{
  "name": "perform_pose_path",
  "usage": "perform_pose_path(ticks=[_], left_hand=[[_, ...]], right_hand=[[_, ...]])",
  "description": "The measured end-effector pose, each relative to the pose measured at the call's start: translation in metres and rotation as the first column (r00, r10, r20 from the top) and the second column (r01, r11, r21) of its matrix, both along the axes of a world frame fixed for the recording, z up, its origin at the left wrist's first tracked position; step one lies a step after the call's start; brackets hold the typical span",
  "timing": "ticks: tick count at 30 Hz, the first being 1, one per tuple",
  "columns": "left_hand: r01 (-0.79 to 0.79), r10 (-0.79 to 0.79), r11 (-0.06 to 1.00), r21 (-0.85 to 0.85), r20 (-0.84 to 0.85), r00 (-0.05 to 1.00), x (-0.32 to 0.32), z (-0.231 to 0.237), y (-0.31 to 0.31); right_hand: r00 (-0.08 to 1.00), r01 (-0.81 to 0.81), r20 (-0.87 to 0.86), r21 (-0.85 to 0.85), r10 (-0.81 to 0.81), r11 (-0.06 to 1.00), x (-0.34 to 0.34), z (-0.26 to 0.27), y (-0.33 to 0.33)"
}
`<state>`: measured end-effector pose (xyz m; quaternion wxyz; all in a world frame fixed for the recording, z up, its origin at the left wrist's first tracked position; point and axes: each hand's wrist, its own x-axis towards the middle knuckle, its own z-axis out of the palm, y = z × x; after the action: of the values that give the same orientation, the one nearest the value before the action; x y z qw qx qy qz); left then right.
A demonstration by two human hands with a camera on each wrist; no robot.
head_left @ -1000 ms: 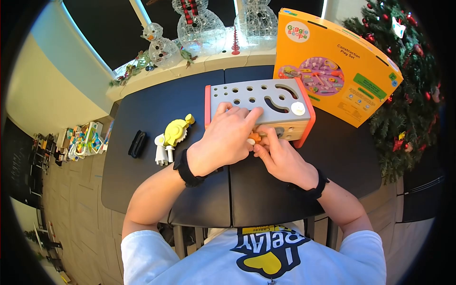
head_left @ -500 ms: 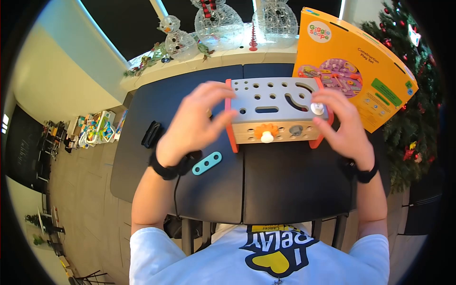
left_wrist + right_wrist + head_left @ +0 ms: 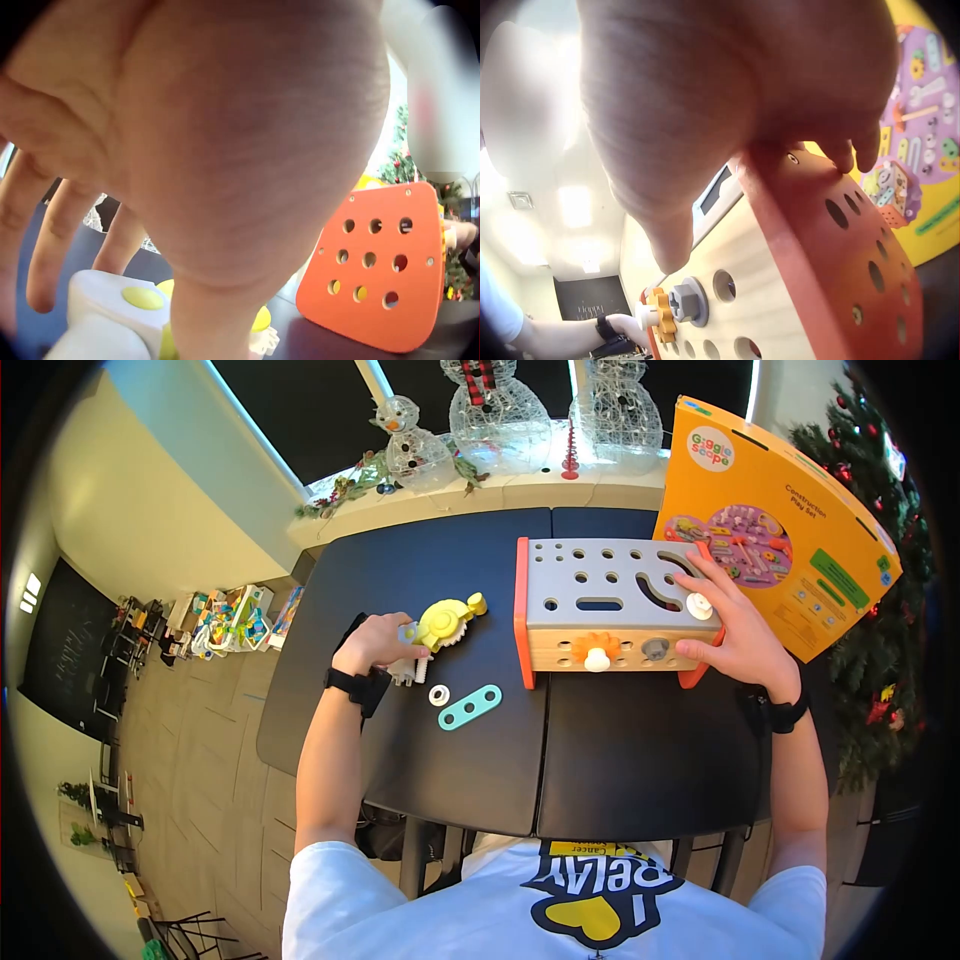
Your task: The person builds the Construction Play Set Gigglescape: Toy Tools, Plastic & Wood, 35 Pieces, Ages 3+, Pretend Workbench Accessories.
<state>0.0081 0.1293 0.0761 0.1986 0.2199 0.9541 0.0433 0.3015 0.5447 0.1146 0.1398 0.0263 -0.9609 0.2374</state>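
Observation:
My left hand (image 3: 378, 644) is over the near end of a yellow-and-white toy saw (image 3: 442, 624), beside a white screw (image 3: 421, 670). Its fingers are extended and apart around white toy parts (image 3: 112, 307) in the left wrist view, the thumb pointing down beside them. My right hand (image 3: 745, 635) grips the right end of a wooden toy toolbox (image 3: 545, 650), fingers over the top and red side panel (image 3: 802, 247), thumb along the front. On the front are an orange gear (image 3: 597, 639) with a white bolt and a grey bolt (image 3: 655, 650). A white knob (image 3: 699, 606) sits on top.
A turquoise three-hole strip (image 3: 470, 707) and a white nut (image 3: 439, 695) lie on the black table (image 3: 440, 780) near my left hand. Behind the toolbox on the right stands an orange box (image 3: 790, 540). Light-up snowmen (image 3: 500, 420) line the sill.
Both hands have left the orange gear at the toolbox front. The left has moved left to the toy saw; the right has moved to the toolbox's right end. The head view has shifted.

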Motion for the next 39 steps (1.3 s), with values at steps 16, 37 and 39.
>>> perform_pose_path(ticks=[16,37,39], left_hand=[[-0.056,0.187,0.908,0.414,-0.282,0.941,-0.007,0.027,0.002],[0.484,-0.342,0.272,0.832,-0.387,0.857,0.03,0.075,0.12],[0.401,-0.35,0.304,0.864,-0.29,0.891,0.037,0.082,0.123]], right_hand=[[0.999,-0.03,-0.012,0.027,0.03,0.999,-0.006,0.002,-0.004],[0.996,-0.094,0.013,0.067,0.094,0.993,-0.018,0.001,-0.002],[0.996,-0.091,0.019,0.05,0.09,0.995,-0.018,0.002,-0.003]])
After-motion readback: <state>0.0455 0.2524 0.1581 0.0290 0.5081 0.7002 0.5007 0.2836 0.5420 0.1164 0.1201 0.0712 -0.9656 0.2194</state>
